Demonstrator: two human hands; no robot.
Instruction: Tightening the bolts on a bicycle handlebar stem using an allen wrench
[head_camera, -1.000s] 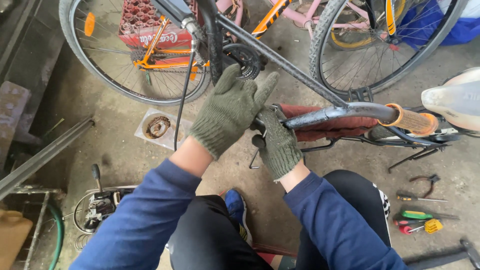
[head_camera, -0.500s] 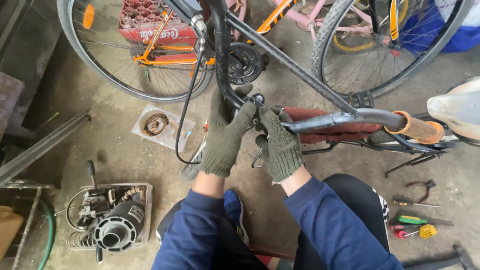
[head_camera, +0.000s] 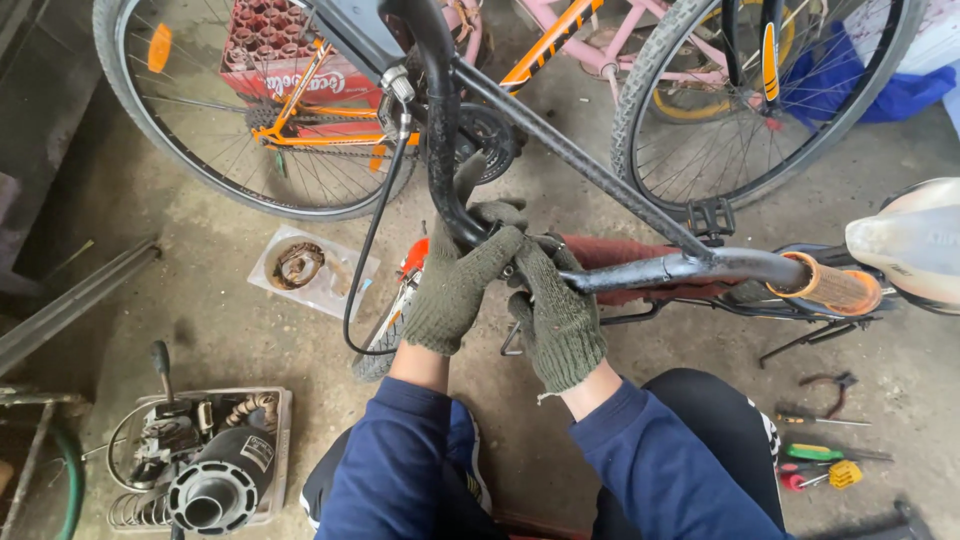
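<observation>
A dark curved bicycle handlebar runs across the middle, ending in an orange grip at the right. My left hand, in an olive knit glove, wraps the bend of the bar near the stem. My right hand, gloved the same way, clasps the bar just beside it, the two gloves touching. A black cable loops down from a fitting on the frame to the left of my hands. Blue sleeves cover both forearms.
A spoked wheel and a red crate stand at the back left, another wheel at the back right. A tray with a black engine part sits lower left. Pliers and screwdrivers lie lower right. A round part on plastic rests on the floor.
My left hand has come down from open above the bar and closed on its bend next to my right hand. The view has shifted slightly downward and left.
</observation>
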